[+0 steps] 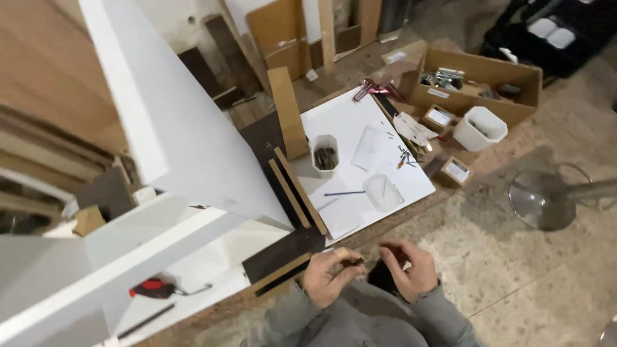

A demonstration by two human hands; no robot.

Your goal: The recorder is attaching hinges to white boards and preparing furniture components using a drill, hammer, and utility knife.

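Observation:
Both my hands are low in the middle of the view, close together above my grey sleeves. My left hand (329, 275) has its fingers curled around a small dark item, which looks like a screw or similar bit; I cannot tell exactly what. My right hand (407, 265) is half curled beside it, fingers bent, and whether it pinches anything is unclear. Just beyond them lies a white board (360, 128) on the floor with a white cup of screws (325, 154), a pencil (344, 193), a clear lid (383, 192) and loose screws (405, 156).
A large white cabinet panel (173, 122) stands at the left, with dark wooden strips (295, 193) beside it. A red tape measure (152, 288) lies on a white shelf. A cardboard box of hardware (475, 80), a white tub (481, 128) and a round metal stool base (546, 200) sit at the right.

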